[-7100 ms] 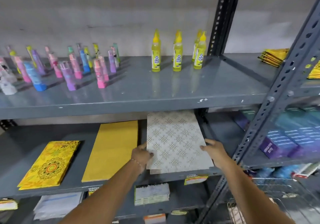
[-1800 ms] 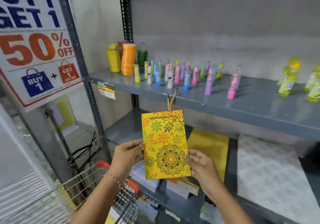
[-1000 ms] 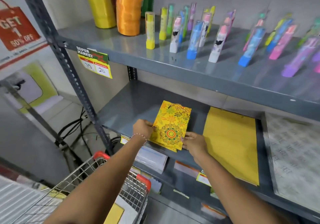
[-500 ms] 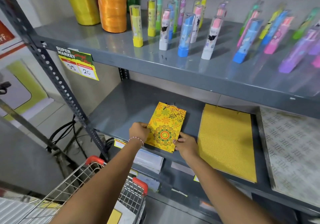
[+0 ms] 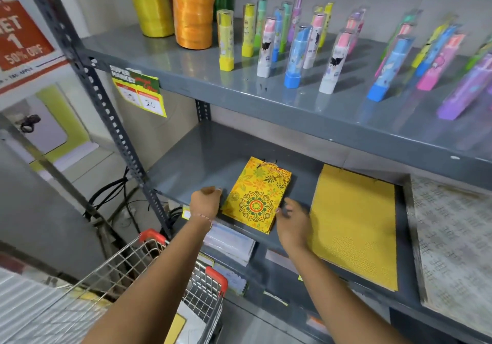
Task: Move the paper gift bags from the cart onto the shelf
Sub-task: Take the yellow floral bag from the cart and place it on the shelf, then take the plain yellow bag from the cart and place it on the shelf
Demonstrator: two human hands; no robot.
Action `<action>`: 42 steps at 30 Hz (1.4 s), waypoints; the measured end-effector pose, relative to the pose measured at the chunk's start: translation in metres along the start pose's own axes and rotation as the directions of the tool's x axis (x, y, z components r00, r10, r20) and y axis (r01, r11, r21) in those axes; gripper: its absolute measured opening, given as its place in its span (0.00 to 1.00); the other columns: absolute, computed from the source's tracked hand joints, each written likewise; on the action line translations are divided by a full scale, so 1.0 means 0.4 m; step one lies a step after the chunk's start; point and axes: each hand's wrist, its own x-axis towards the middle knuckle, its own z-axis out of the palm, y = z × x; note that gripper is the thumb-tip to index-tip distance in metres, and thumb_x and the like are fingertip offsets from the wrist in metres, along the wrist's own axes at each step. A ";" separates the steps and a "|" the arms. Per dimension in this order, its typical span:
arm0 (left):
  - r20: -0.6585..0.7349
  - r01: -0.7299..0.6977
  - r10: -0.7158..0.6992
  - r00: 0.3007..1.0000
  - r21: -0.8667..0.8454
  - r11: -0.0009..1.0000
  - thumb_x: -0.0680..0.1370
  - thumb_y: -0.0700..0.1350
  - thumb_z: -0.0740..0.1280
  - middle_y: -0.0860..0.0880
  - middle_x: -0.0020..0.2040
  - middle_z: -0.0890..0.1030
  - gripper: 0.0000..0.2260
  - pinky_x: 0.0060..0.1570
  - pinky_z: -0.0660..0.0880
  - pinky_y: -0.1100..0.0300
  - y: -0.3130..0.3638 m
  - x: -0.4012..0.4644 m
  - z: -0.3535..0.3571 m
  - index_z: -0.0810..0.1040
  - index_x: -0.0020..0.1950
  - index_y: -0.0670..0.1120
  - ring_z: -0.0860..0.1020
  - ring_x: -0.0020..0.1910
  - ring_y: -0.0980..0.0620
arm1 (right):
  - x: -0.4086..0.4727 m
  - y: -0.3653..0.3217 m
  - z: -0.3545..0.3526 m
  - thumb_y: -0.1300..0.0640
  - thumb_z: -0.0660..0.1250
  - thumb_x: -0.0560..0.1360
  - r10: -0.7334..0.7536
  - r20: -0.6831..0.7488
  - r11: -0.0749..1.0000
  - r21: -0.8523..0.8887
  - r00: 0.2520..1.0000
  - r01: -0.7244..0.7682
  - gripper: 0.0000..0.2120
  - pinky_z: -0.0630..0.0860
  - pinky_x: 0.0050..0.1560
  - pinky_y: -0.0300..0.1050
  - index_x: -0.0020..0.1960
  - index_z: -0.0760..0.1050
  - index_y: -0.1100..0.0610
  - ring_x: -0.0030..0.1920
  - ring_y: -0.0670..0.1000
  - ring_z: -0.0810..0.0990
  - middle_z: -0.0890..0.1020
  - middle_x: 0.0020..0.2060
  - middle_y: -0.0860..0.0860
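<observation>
A small yellow floral gift bag (image 5: 255,194) lies flat on the grey middle shelf (image 5: 197,162), near its front edge. My left hand (image 5: 205,202) is at the bag's left edge with its fingers loosely curled and nothing in them. Just off the bag's lower right corner is my right hand (image 5: 292,221), blurred, fingers apart and empty. To the right on the same shelf lie a larger plain yellow bag (image 5: 354,226) and a white patterned bag (image 5: 452,250). The wire cart (image 5: 149,271) stands below my left arm, with yellow and white paper (image 5: 174,327) showing inside.
The upper shelf (image 5: 266,96) just above carries ribbon rolls (image 5: 193,8) and several coloured tubes (image 5: 292,56). A perforated steel post (image 5: 106,104) bounds the shelf on the left. Stationery packs (image 5: 229,240) sit on the shelf below. Cables (image 5: 111,200) run along the floor.
The floral bag went from held upright in both hands to lying flat on the middle shelf. Both hands have let go of its edges, and the right one is drawing back.
</observation>
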 end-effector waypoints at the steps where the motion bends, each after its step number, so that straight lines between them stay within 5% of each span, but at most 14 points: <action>1: 0.005 0.027 -0.026 1.000 -0.180 0.983 0.74 0.43 0.69 0.43 0.42 0.81 0.05 0.52 0.75 0.54 -0.014 -0.011 -0.029 0.80 0.37 0.47 0.79 0.46 0.45 | -0.018 -0.013 -0.015 0.64 0.66 0.74 -0.048 -0.063 0.996 0.075 0.997 0.053 0.15 0.76 0.52 0.46 0.60 0.76 0.58 0.53 0.54 0.79 0.81 0.52 0.55; 5: -0.010 0.139 -0.169 0.986 -0.523 0.841 0.77 0.45 0.66 0.51 0.38 0.82 0.05 0.34 0.75 0.63 -0.172 -0.140 -0.222 0.81 0.47 0.46 0.77 0.39 0.51 | -0.097 -0.078 -0.033 0.68 0.62 0.75 -0.243 0.000 0.934 0.270 0.970 0.234 0.13 0.75 0.51 0.41 0.54 0.79 0.55 0.50 0.48 0.80 0.82 0.49 0.50; 8: -0.107 0.274 -0.437 0.893 -0.641 0.717 0.80 0.47 0.60 0.42 0.60 0.79 0.16 0.60 0.73 0.50 -0.392 -0.268 -0.376 0.75 0.63 0.40 0.76 0.61 0.42 | -0.157 -0.135 0.031 0.69 0.62 0.75 -0.369 0.219 0.886 0.378 0.903 0.270 0.12 0.76 0.51 0.35 0.49 0.79 0.54 0.47 0.46 0.81 0.83 0.45 0.50; 10: -0.192 0.349 -0.619 0.761 -0.684 0.641 0.81 0.49 0.58 0.41 0.69 0.73 0.21 0.66 0.68 0.46 -0.540 -0.348 -0.446 0.69 0.69 0.38 0.70 0.68 0.39 | -0.209 -0.162 0.113 0.70 0.63 0.74 -0.397 0.414 0.884 0.413 0.819 0.220 0.13 0.76 0.49 0.32 0.47 0.79 0.53 0.45 0.44 0.82 0.84 0.42 0.49; 13: -0.174 0.425 -0.778 0.603 -0.755 0.499 0.81 0.53 0.56 0.40 0.73 0.68 0.24 0.66 0.66 0.45 -0.684 -0.425 -0.496 0.65 0.71 0.38 0.67 0.70 0.38 | -0.295 -0.157 0.268 0.73 0.63 0.72 -0.376 0.659 0.909 0.400 0.651 0.121 0.13 0.78 0.46 0.36 0.45 0.79 0.57 0.40 0.43 0.81 0.83 0.40 0.54; 16: -0.002 0.369 -0.872 0.489 -0.906 0.209 0.80 0.54 0.56 0.40 0.69 0.70 0.26 0.60 0.70 0.48 -0.795 -0.446 -0.515 0.62 0.75 0.43 0.70 0.66 0.39 | -0.419 -0.111 0.464 0.75 0.62 0.72 -0.240 0.893 0.970 0.207 0.381 0.126 0.11 0.76 0.39 0.31 0.51 0.78 0.67 0.38 0.44 0.79 0.81 0.39 0.53; 20: 0.106 0.253 -0.907 0.409 -0.968 0.000 0.79 0.51 0.58 0.42 0.70 0.67 0.24 0.57 0.70 0.47 -0.881 -0.406 -0.480 0.64 0.73 0.43 0.68 0.68 0.42 | -0.545 0.030 0.723 0.71 0.63 0.74 -0.026 0.997 0.928 -0.002 0.070 0.372 0.11 0.76 0.48 0.45 0.49 0.80 0.61 0.48 0.55 0.80 0.82 0.45 0.57; 22: 0.098 0.229 -0.892 0.442 -0.973 0.007 0.82 0.48 0.54 0.40 0.69 0.67 0.21 0.55 0.68 0.51 -0.890 -0.370 -0.459 0.62 0.74 0.42 0.69 0.66 0.41 | -0.566 0.085 0.815 0.68 0.63 0.76 0.052 0.998 0.857 -0.054 0.019 0.513 0.10 0.76 0.57 0.51 0.54 0.80 0.63 0.56 0.58 0.79 0.81 0.54 0.59; 24: 0.169 0.123 -0.880 0.444 -0.984 -0.128 0.81 0.54 0.54 0.40 0.62 0.73 0.23 0.56 0.71 0.51 -0.928 -0.321 -0.445 0.67 0.71 0.42 0.75 0.55 0.41 | -0.587 0.142 0.909 0.66 0.61 0.77 0.104 0.995 0.748 -0.079 0.002 0.659 0.12 0.75 0.56 0.50 0.58 0.78 0.63 0.58 0.57 0.78 0.80 0.56 0.56; 29: 0.286 0.000 -0.860 0.422 -0.949 -0.315 0.75 0.66 0.57 0.43 0.54 0.77 0.27 0.59 0.75 0.45 -1.153 -0.214 -0.387 0.76 0.60 0.46 0.78 0.52 0.41 | -0.608 0.262 1.112 0.63 0.56 0.77 0.157 0.976 0.331 0.090 -0.148 0.939 0.19 0.75 0.37 0.47 0.67 0.71 0.54 0.45 0.57 0.80 0.79 0.60 0.59; 34: 0.344 -0.018 -0.879 0.330 -0.929 -0.370 0.73 0.65 0.59 0.44 0.46 0.78 0.25 0.43 0.75 0.54 -1.274 -0.209 -0.346 0.77 0.57 0.48 0.76 0.41 0.46 | -0.630 0.328 1.201 0.58 0.58 0.78 0.222 0.937 0.005 0.273 -0.268 0.962 0.21 0.74 0.59 0.54 0.70 0.63 0.59 0.62 0.63 0.74 0.72 0.66 0.61; 37: 0.367 -0.033 -0.873 0.322 -0.917 -0.398 0.76 0.61 0.58 0.44 0.49 0.81 0.22 0.51 0.79 0.46 -1.244 -0.217 -0.361 0.77 0.59 0.47 0.80 0.48 0.43 | -0.641 0.330 1.200 0.60 0.58 0.77 0.205 0.945 0.053 0.248 -0.254 0.967 0.16 0.75 0.56 0.55 0.64 0.70 0.61 0.58 0.63 0.76 0.76 0.62 0.61; 40: 0.394 0.021 -0.847 0.355 -0.910 -0.415 0.82 0.45 0.53 0.43 0.44 0.78 0.12 0.31 0.81 0.49 -1.155 -0.237 -0.404 0.75 0.52 0.42 0.76 0.42 0.45 | -0.647 0.288 1.174 0.66 0.58 0.75 0.133 0.969 0.211 0.176 -0.206 0.961 0.15 0.78 0.51 0.55 0.59 0.76 0.59 0.52 0.62 0.79 0.81 0.54 0.61; 42: 0.350 0.181 -0.875 0.333 -0.935 -0.305 0.81 0.39 0.52 0.43 0.42 0.74 0.11 0.32 0.79 0.52 -1.114 -0.253 -0.424 0.71 0.44 0.42 0.74 0.37 0.47 | -0.645 0.239 1.144 0.69 0.59 0.75 0.088 0.983 0.311 0.126 -0.161 0.942 0.17 0.79 0.52 0.56 0.60 0.78 0.58 0.53 0.61 0.79 0.81 0.55 0.61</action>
